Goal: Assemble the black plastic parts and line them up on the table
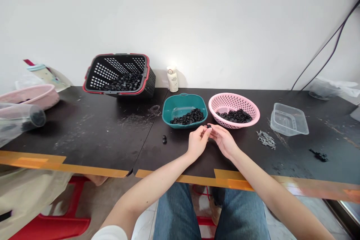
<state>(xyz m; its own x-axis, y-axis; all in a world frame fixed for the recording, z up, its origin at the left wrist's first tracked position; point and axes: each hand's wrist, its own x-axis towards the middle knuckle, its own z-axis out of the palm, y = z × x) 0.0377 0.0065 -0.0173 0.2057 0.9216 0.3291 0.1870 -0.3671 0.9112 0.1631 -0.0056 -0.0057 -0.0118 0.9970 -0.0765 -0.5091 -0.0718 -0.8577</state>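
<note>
Between the fingertips of both hands is a small black round part (209, 126), too small to make out in detail. My left hand (198, 141) pinches it from the left, and my right hand (223, 139) closes on it from the right. Just beyond my hands stand a teal basin (182, 99) with small black ring-like parts (187, 117) and a pink perforated basket (233, 98) with black pieces (236, 116). A few black round parts (164, 139) lie on the table left of my hands.
Right of the pink basket lie a pile of grey screw-like pins (266, 140), a clear plastic container (289, 119) and a black cluster (319, 155). A dark basket (150, 86) of black parts and a white bottle (172, 80) stand behind. Orange tape (233, 180) lines the table edge.
</note>
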